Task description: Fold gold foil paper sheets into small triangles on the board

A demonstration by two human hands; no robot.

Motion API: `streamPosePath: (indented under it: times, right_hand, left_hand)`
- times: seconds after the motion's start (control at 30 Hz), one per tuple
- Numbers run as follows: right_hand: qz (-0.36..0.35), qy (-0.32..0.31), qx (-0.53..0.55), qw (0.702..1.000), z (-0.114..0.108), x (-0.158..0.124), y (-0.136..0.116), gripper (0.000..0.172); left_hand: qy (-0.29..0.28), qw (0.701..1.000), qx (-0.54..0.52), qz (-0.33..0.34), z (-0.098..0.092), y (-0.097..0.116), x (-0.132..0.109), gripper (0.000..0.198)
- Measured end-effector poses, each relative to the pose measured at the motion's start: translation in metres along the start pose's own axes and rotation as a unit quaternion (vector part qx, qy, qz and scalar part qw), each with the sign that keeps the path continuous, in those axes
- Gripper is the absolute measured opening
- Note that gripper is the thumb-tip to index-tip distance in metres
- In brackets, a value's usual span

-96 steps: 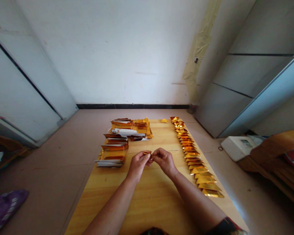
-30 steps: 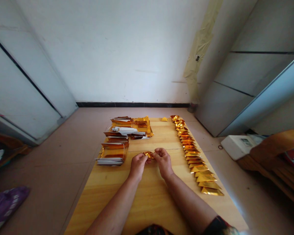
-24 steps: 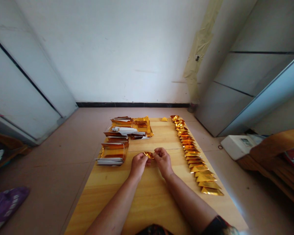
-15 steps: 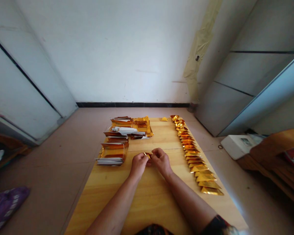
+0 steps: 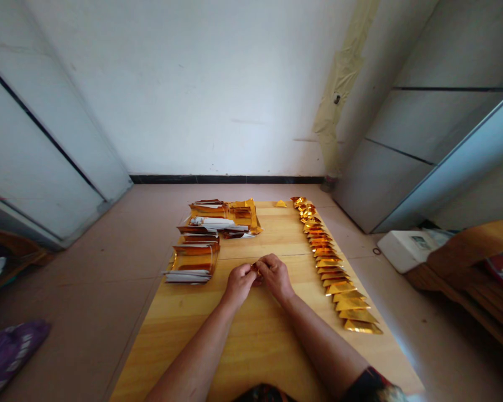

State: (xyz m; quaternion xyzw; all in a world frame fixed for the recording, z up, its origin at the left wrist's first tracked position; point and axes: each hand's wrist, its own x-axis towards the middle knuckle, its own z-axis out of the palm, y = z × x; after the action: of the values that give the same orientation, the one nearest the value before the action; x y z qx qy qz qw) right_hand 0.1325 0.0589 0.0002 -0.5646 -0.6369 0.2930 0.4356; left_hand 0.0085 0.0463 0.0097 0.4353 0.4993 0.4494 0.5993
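Observation:
My left hand (image 5: 238, 283) and my right hand (image 5: 275, 276) meet over the middle of the wooden table (image 5: 251, 340). Between their fingertips they pinch a small piece of gold foil paper (image 5: 254, 267), mostly covered by the fingers. To the right, a long row of folded gold foil paper pieces (image 5: 339, 287) overlaps along the table's edge. At the left lie stacks of gold foil sheets (image 5: 195, 257) with white backs, some curled. One small folded gold piece (image 5: 281, 204) sits alone at the far edge.
Beyond the table stand a white wall (image 5: 218, 100) and, at the right, a grey cabinet (image 5: 406, 156). A white box (image 5: 402, 250) rests by wooden furniture (image 5: 456, 273) on the right. On the floor at the left lies a purple bag (image 5: 14, 354).
My right fingers have moved slightly left, closer to my left fingers. Less of the gold foil paper shows between them. The row and stacks are unchanged.

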Motion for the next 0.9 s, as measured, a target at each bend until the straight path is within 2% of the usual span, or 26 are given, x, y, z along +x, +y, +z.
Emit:
streamPosePath:
  times: [0.2, 0.4, 0.6, 0.9]
  right_hand:
    - [0.014, 0.003, 0.003, 1.000, 0.001, -0.001, 0.001, 0.019]
    - [0.023, -0.008, 0.013, 1.000, -0.001, 0.000, -0.004, 0.020]
    - [0.013, -0.023, 0.051, 0.998, -0.012, -0.001, -0.009, 0.015]
    - [0.016, -0.012, 0.070, 0.997, -0.026, -0.006, 0.001, 0.011]
  left_hand:
    - [0.009, 0.999, 0.027, 0.014, -0.002, 0.001, 0.000, 0.010]
    - [-0.004, 1.000, -0.009, 0.005, 0.000, 0.004, -0.001, 0.011]
    - [0.047, 0.999, -0.024, -0.013, 0.002, 0.004, 0.004, 0.015]
    - [0.080, 0.992, -0.084, -0.039, 0.007, 0.014, 0.002, 0.018]
